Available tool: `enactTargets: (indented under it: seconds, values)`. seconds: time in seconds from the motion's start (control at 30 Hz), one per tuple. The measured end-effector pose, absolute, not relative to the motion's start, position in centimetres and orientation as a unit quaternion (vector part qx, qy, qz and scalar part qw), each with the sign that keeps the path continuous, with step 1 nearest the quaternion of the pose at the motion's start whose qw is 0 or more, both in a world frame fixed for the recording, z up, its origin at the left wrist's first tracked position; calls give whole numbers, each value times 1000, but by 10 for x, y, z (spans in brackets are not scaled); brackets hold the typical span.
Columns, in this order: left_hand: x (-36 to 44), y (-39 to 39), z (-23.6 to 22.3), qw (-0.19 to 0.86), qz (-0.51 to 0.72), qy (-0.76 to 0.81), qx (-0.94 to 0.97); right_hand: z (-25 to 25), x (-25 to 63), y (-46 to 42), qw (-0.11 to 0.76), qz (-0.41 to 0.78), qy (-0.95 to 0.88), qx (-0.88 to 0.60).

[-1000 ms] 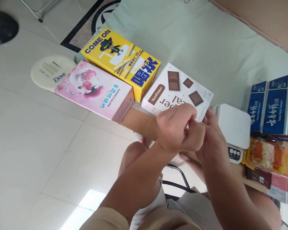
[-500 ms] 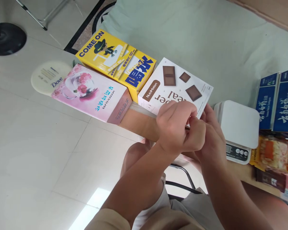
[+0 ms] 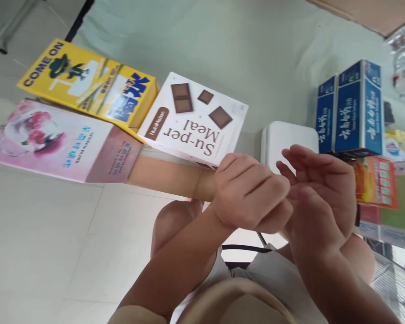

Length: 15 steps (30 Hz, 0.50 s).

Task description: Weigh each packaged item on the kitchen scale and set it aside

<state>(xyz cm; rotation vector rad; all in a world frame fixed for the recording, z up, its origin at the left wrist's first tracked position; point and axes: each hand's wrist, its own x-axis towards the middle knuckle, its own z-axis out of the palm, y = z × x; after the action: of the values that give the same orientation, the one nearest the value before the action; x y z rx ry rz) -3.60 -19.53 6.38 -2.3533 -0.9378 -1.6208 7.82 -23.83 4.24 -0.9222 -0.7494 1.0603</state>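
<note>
My left hand (image 3: 253, 193) is curled into a fist just in front of the white chocolate-printed meal box (image 3: 195, 119). Whatever its fingers may hold is hidden. To its right is my right hand (image 3: 320, 198), palm up with loosely bent fingers standing apart; nothing shows in it. The thumb side of that hand is close against the left fist; I cannot tell whether they touch. Behind the right fingers lies a white kitchen scale (image 3: 290, 135), partly covered by them.
A yellow box (image 3: 87, 81) and a pink glass-cup box (image 3: 60, 139) lie at the left. Blue toothpaste boxes (image 3: 349, 108) stand on the right, with an orange packet (image 3: 376, 182) and a green box (image 3: 400, 202) nearer me. A cardboard edge (image 3: 168, 177) runs along the front.
My hands have come away from the meal box toward the right. The right hand's fingers have opened out, while the left remains closed. The view has swung right.
</note>
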Motion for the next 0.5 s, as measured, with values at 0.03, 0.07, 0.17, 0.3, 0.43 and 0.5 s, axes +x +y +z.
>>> enactTargets:
  seconds: [0.03,0.07,0.17,0.3,0.43,0.5]
  values:
    - [-31,-194,60,60,-531,-312,-785,41,89,-242,708,462,-344,-408]
    - [-25,-193,56,54,-529,-313,-787,37,99,-246,715,448,-352,-406]
    - [3,-189,41,26,-521,-311,-794,20,128,-257,721,408,-367,-422]
    - [50,-193,19,-24,-496,-281,-821,-6,156,-272,738,358,-348,-454]
    - [92,-211,0,-79,-436,-242,-863,-21,201,-289,754,254,-278,-538]
    - [111,-222,-10,-120,-406,-227,-877,-31,236,-300,743,195,-240,-594]
